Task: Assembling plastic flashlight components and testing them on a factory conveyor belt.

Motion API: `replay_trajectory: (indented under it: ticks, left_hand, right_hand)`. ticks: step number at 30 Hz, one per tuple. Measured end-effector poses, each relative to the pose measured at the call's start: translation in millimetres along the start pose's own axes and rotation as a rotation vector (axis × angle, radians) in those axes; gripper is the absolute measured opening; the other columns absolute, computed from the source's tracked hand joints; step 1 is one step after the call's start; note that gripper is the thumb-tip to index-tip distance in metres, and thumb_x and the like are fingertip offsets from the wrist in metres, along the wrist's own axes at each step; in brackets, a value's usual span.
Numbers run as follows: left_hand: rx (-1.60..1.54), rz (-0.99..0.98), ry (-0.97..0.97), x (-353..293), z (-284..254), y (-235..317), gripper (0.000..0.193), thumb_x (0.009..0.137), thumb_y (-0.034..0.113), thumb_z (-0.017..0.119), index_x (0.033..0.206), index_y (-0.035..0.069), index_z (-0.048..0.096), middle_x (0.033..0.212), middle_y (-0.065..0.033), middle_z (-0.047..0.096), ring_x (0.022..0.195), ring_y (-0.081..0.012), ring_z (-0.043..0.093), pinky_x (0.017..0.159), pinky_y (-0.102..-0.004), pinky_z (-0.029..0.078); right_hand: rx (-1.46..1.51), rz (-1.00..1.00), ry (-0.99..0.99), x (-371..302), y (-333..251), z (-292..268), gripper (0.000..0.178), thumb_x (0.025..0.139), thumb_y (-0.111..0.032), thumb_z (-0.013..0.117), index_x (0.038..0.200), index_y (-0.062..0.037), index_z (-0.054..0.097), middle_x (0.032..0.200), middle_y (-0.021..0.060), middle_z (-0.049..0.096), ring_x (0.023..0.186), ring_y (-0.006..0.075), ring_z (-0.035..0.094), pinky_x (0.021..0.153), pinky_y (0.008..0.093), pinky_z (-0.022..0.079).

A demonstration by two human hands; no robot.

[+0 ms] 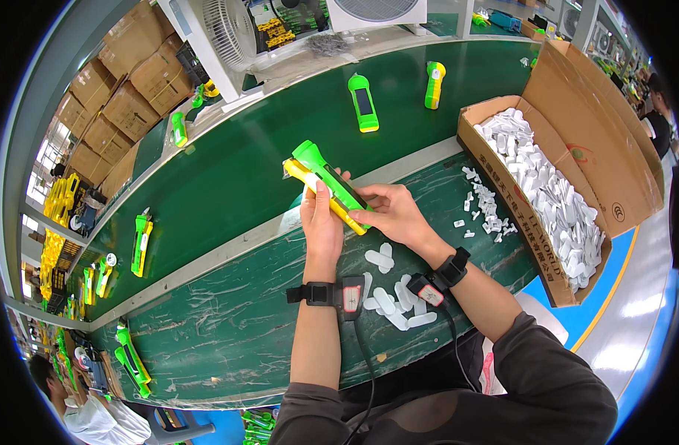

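Note:
Above the near edge of the belt I hold a green-and-yellow flashlight-shaped device [328,178], tilted with its wide head up and left. It has a dark strip along its green face and a white patch on its yellow side. My left hand [323,222] is closed round its middle from below, the thumb against the yellow side. My right hand [395,213] grips the lower end between thumb and fingers. Loose white oval plastic pieces [385,300] lie on the bench below my hands, partly beside the wrist straps.
An open cardboard box [503,215] of white pieces stands at the right, with small white parts [486,208] beside it. More green-yellow devices lie on the green belt [243,159], such as one with a dark panel [364,104]. A fan [228,33] stands beyond.

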State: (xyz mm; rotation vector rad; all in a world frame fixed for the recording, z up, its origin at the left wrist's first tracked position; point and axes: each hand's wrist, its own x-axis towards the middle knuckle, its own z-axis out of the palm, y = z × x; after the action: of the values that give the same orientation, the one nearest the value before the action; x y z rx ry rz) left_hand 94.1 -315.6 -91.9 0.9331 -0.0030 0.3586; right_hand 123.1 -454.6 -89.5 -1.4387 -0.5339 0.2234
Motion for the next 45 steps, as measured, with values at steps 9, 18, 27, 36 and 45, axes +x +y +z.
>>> replay_trajectory:
  ticks: [9, 18, 27, 36, 45]
  left_hand:
    - [-0.047, -0.105, -0.060, -6, 5, 0, 0.042, 0.100, 0.031, 0.042, 0.131, 0.004, 0.036, 0.124, -0.0164, 0.052, 0.116, -0.0292, 0.052, 0.093, -0.0416, 0.048]
    - [0.102, -0.116, -0.027, -6, 7, 1, 0.038, 0.097, 0.029, 0.049, 0.123, 0.003, 0.040, 0.115, -0.0169, 0.055, 0.108, -0.0272, 0.056, 0.089, -0.0407, 0.049]
    - [0.134, -0.132, -0.017, -5, 3, -1, 0.036, 0.096, 0.028, 0.051, 0.119, 0.002, 0.043, 0.114, -0.0164, 0.056, 0.104, -0.0262, 0.058, 0.088, -0.0399, 0.050]
    - [-0.027, -0.144, 0.053, -3, 1, 3, 0.039, 0.096, 0.030, 0.051, 0.120, 0.001, 0.041, 0.118, -0.0182, 0.054, 0.115, -0.0310, 0.053, 0.094, -0.0438, 0.047]
    - [-0.066, -0.131, 0.110, 0, -10, 1, 0.037, 0.094, 0.028, 0.057, 0.117, 0.002, 0.047, 0.110, -0.0140, 0.057, 0.099, -0.0234, 0.058, 0.087, -0.0391, 0.049]
  right_hand:
    - [-0.136, 0.014, 0.046, -7, -14, 2, 0.034, 0.068, -0.009, 0.078, 0.094, 0.0087, 0.065, 0.084, 0.0140, 0.070, 0.076, 0.0179, 0.069, 0.067, 0.0283, 0.053]
    - [-0.307, -0.020, 0.162, -11, -15, 6, 0.039, 0.061, -0.011, 0.080, 0.095, 0.0020, 0.068, 0.085, 0.0165, 0.069, 0.081, 0.0253, 0.070, 0.074, 0.0319, 0.053]
    - [-0.265, 0.009, 0.088, -12, -20, 3, 0.039, 0.064, -0.009, 0.081, 0.097, 0.0056, 0.065, 0.086, 0.0141, 0.070, 0.081, 0.0199, 0.069, 0.072, 0.0289, 0.054]
    - [-0.172, -0.042, -0.024, -14, -13, 6, 0.047, 0.066, -0.012, 0.081, 0.105, 0.0060, 0.061, 0.101, 0.0170, 0.066, 0.092, 0.0235, 0.067, 0.079, 0.0321, 0.053]
    - [0.053, 0.142, -0.169, -11, -24, -3, 0.052, 0.075, -0.011, 0.076, 0.119, 0.0054, 0.053, 0.099, 0.0132, 0.063, 0.086, 0.0161, 0.064, 0.074, 0.0282, 0.053]
